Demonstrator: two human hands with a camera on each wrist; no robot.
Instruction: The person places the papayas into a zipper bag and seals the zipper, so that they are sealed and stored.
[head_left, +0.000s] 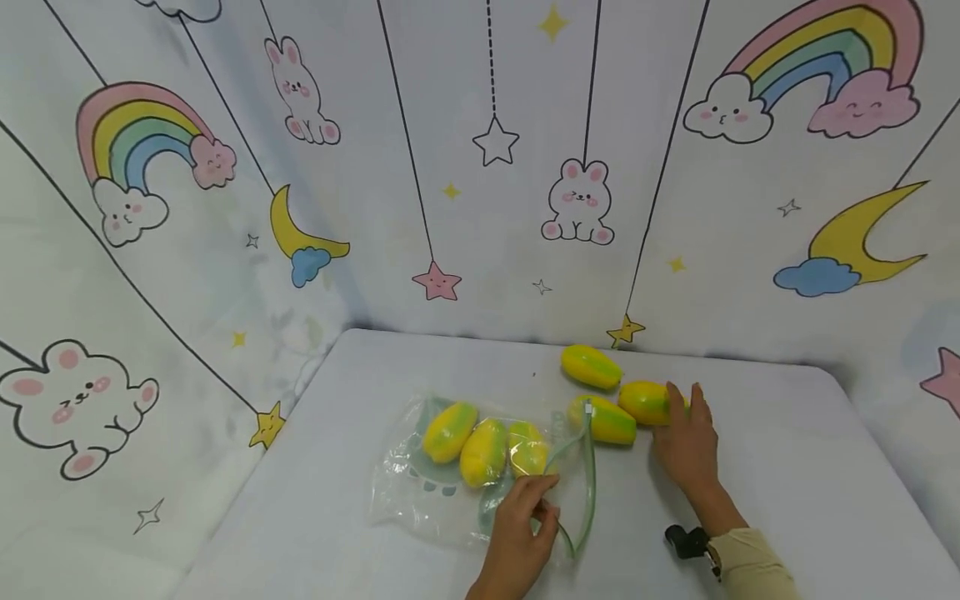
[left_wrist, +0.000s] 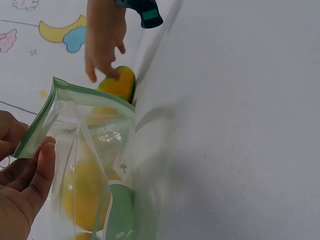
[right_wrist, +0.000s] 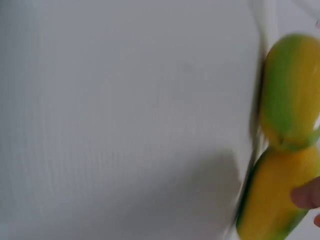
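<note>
The clear plastic bag (head_left: 457, 510) lies on the white surface (head_left: 315, 500), its mouth, edged with a green strip (head_left: 591, 475), held up and gaping toward the right. Three yellow-and-green fruits sit inside it side by side: a left one (head_left: 450, 432), a middle one (head_left: 483, 454) and a right one (head_left: 528, 448) nearest the mouth. The person's left hand (head_left: 517, 533) has the near part of that rim pinched between thumb and fingers, as the left wrist view shows clearly.

Three more of these fruits lie beyond the mouth. The near fruit (head_left: 611, 421) has its left end overlapped by the rim from where I stand; the far fruit (head_left: 591, 367) rests behind it, toward the back edge. At the right-hand fruit (head_left: 643, 402) is the person's right hand (head_left: 688, 450), fingers loosely spread and a fingertip touching the skin, without closing round it. A black device (head_left: 686, 542) sits at that wrist, just ahead of a beige sleeve (head_left: 753, 567).

Behind the surface rises a white backdrop (head_left: 517, 217) printed with rainbows, rabbits, moons and stars on strings.
</note>
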